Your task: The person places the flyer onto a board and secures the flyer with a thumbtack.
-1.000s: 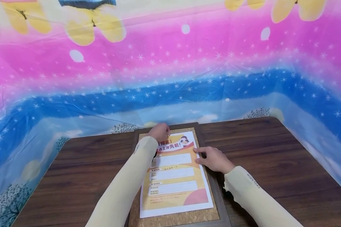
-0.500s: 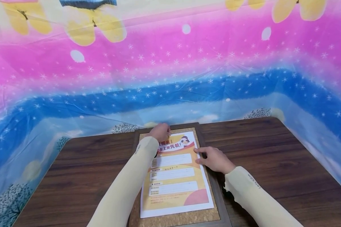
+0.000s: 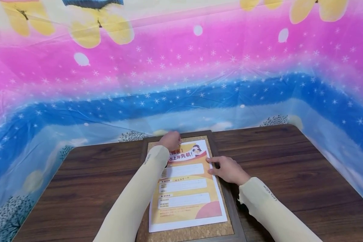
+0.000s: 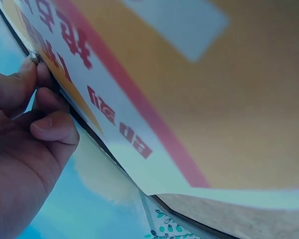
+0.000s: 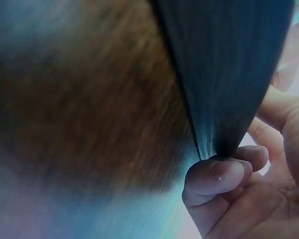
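A yellow and white printed poster point(image 3: 187, 216) lies on a cork board point(image 3: 199, 232) with a dark wooden frame. At its top edge, my left hand point(image 3: 169, 140) pinches a small shiny pin-like thing point(image 4: 35, 58) between thumb and forefinger, seen in the left wrist view. My right hand point(image 3: 228, 169) rests at the poster's upper right edge, thumb and forefinger spread and touching the paper. In the right wrist view, the other fingers point(image 5: 214, 177) bend against the outer side of the frame point(image 5: 214, 64). My left forearm covers the poster's upper left part.
The board lies on a dark wooden table point(image 3: 290, 161), its far end near the table's back edge. Behind hangs a pink and blue cloth point(image 3: 157, 67) with snowflakes and butterfly shapes, wrapping round both sides.
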`<state>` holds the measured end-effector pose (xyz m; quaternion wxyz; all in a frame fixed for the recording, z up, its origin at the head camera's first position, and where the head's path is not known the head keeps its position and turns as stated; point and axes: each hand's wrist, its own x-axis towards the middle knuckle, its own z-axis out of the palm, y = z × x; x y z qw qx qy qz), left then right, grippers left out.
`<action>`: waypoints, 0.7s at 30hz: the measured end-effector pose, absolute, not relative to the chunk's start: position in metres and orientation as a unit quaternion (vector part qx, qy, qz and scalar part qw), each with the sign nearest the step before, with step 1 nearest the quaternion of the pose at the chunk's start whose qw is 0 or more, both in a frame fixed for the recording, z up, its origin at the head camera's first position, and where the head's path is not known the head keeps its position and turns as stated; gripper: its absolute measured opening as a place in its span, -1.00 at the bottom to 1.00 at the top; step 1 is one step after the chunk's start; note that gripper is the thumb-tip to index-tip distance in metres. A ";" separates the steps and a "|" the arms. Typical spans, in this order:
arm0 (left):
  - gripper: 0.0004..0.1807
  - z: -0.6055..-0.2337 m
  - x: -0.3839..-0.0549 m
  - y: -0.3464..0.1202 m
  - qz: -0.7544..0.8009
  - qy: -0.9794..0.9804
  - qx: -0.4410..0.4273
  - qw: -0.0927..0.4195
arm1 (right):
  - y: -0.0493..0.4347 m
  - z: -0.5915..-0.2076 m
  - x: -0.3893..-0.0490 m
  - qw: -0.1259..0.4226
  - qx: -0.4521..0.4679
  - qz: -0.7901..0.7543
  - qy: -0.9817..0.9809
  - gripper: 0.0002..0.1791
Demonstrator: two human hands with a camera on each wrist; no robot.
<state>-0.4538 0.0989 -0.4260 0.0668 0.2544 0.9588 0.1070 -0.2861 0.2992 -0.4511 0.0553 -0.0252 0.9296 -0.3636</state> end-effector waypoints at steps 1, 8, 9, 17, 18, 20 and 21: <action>-0.75 -0.426 -0.454 0.099 0.107 0.959 0.253 0.068 | 0.299 -0.451 -0.286 0.055 -0.025 -0.362 0.930 -0.47; -0.77 -0.427 -0.456 0.103 0.108 0.962 0.239 0.080 | 0.299 -0.452 -0.287 0.057 -0.022 -0.368 0.928 -0.47; -0.79 -0.427 -0.456 0.104 0.107 0.963 0.236 0.080 | 0.299 -0.453 -0.287 0.058 -0.022 -0.370 0.927 -0.47; -0.84 -0.426 -0.454 0.105 0.107 0.964 0.232 0.076 | 0.300 -0.453 -0.287 0.056 -0.025 -0.370 0.927 -0.47; -0.84 -0.426 -0.454 0.106 0.107 0.964 0.231 0.076 | 0.300 -0.453 -0.287 0.056 -0.025 -0.370 0.927 -0.47; -0.87 -0.426 -0.453 0.106 0.105 0.964 0.231 0.074 | 0.300 -0.452 -0.286 0.057 -0.023 -0.371 0.927 -0.47; -0.89 -0.426 -0.453 0.106 0.105 0.964 0.231 0.075 | 0.299 -0.452 -0.286 0.058 -0.021 -0.371 0.926 -0.47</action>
